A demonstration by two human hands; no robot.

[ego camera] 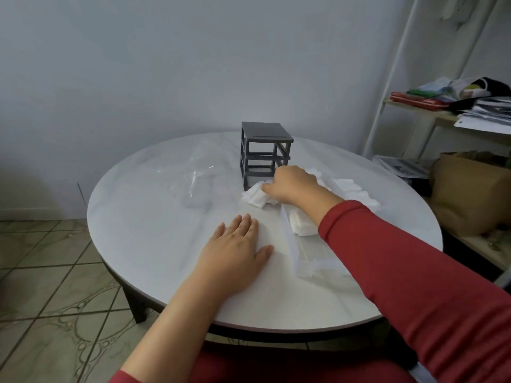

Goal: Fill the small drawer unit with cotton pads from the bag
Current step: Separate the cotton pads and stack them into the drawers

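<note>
A dark grey drawer frame (pixel 264 150) stands at the back of the round white table (pixel 166 230), its upper slots without drawers. Just in front of it my right hand (pixel 291 186) grips a bunch of white cotton pads (pixel 255 199). More pads (pixel 351 190) lie spread to the right. A clear plastic drawer (pixel 297 244) lies under my right forearm with some pads (pixel 301 225) in it. My left hand (pixel 236 244) rests flat on the table beside that drawer. The clear plastic bag (pixel 197 175) lies crumpled to the left of the frame.
A white shelf rack (pixel 431 120) with papers and packets stands at the right, with a brown paper bag (pixel 470 194) below it. A grey wall runs behind the table. Tiled floor (pixel 49 272) lies to the left.
</note>
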